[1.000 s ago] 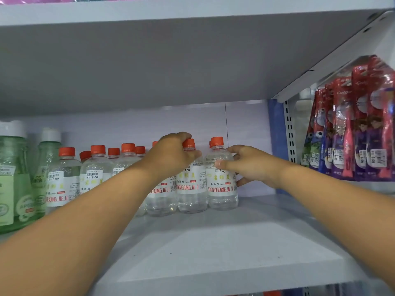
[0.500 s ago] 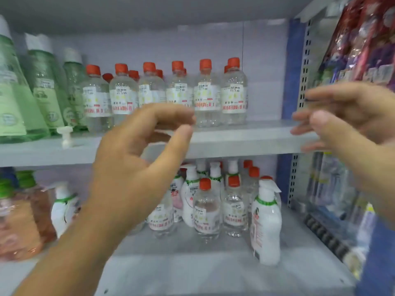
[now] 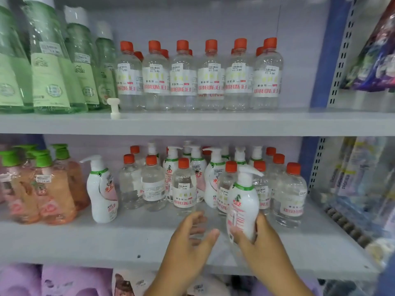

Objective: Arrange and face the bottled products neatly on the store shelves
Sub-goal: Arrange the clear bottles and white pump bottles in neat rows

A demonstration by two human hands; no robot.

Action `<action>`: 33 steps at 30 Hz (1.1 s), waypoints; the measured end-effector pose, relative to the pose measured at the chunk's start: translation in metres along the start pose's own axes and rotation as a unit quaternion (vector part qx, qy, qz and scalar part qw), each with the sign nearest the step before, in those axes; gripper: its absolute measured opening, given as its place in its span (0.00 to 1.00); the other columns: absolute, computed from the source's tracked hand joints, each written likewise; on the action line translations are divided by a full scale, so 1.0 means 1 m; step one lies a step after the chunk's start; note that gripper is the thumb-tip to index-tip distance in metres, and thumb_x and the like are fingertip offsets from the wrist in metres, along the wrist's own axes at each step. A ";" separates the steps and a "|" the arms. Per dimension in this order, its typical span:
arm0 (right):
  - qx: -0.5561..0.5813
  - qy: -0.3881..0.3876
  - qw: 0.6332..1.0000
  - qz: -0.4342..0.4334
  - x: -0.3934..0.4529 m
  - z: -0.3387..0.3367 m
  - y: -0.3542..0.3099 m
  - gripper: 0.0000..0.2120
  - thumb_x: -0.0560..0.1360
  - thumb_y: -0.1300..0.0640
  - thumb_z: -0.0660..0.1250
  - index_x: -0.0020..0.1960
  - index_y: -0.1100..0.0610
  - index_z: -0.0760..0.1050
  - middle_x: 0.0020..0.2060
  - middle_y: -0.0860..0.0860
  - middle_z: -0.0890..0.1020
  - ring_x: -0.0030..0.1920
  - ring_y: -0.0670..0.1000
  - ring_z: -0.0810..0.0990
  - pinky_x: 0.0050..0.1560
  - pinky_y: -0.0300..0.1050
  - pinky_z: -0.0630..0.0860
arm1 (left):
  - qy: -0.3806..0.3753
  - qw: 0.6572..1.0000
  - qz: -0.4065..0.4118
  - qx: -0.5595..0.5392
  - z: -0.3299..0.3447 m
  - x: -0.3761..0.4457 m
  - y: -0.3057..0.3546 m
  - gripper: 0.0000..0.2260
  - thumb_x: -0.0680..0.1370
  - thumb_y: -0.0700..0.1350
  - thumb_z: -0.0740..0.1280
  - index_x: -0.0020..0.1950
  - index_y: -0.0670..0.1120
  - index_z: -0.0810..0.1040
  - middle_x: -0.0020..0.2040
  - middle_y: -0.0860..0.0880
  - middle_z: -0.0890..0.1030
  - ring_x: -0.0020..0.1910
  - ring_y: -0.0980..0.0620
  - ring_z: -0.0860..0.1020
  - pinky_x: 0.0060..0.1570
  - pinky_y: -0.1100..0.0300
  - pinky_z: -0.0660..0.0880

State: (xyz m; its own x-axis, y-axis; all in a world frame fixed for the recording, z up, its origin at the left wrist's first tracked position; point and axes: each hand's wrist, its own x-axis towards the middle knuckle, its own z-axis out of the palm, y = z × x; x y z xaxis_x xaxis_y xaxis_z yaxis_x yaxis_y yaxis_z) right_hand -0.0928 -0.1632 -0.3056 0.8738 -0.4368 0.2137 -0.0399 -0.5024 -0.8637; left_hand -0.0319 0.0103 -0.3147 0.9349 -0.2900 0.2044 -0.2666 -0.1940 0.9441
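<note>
Both hands are now dropping from the faced upper shelf; right hand is seemingly grasping the white plastic pump bottle, left hand at 9 o'clock, fingers released

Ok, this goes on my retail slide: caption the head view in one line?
Right hand grips a white pump bottle on the lower shelf; left hand open beside it.

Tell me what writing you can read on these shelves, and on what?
"5.00": price stickers on the upper-shelf clear bottles.
Red brand lettering on their labels: too blurred to spell reliably.
"12.00", roughly: sticker on a green bottle.
White pump bottle in the right hand: print unreadable.
</note>
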 end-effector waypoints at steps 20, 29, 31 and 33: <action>0.049 0.148 0.986 0.057 0.062 -0.080 0.036 0.26 0.73 0.56 0.77 0.65 0.45 0.67 0.54 0.42 0.79 0.55 0.48 0.79 0.48 0.37 0.77 | 0.206 0.962 0.098 0.149 -0.023 0.022 0.008 0.19 0.75 0.50 0.74 0.63 0.52 0.74 0.59 0.54 0.77 0.59 0.52 0.75 0.62 0.48 0.74; 0.057 0.059 0.997 -0.001 0.033 -0.067 0.038 0.27 0.69 0.55 0.80 0.59 0.35 0.71 0.51 0.34 0.83 0.48 0.30 0.80 0.42 0.25 0.74 | 0.024 0.997 -0.004 0.073 0.079 0.091 0.009 0.26 0.66 0.52 0.81 0.57 0.58 0.71 0.51 0.59 0.81 0.45 0.66 0.80 0.38 0.72 0.77; 0.052 -0.001 0.998 -0.024 0.024 -0.063 0.036 0.32 0.71 0.56 0.79 0.62 0.31 0.67 0.54 0.27 0.80 0.53 0.29 0.79 0.49 0.25 0.74 | 0.036 0.994 -0.012 0.107 0.080 0.095 0.001 0.29 0.60 0.63 0.80 0.56 0.61 0.73 0.52 0.58 0.82 0.47 0.61 0.82 0.45 0.60 0.82; 0.032 -0.014 0.999 -0.025 0.021 -0.062 0.038 0.34 0.70 0.54 0.79 0.63 0.29 0.65 0.54 0.25 0.79 0.54 0.30 0.79 0.52 0.29 0.75 | 0.031 0.994 -0.017 0.108 0.076 0.089 -0.002 0.29 0.58 0.66 0.79 0.54 0.62 0.74 0.52 0.57 0.82 0.47 0.59 0.82 0.47 0.55 0.82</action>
State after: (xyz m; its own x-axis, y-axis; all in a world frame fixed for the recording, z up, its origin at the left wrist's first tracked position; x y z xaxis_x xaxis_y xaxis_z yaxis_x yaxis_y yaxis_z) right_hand -0.1058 -0.2377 -0.3057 0.8870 -0.3915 0.2449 0.0342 -0.4733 -0.8802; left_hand 0.0340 -0.0865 -0.3181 0.9550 -0.2234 0.1949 -0.2723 -0.4008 0.8748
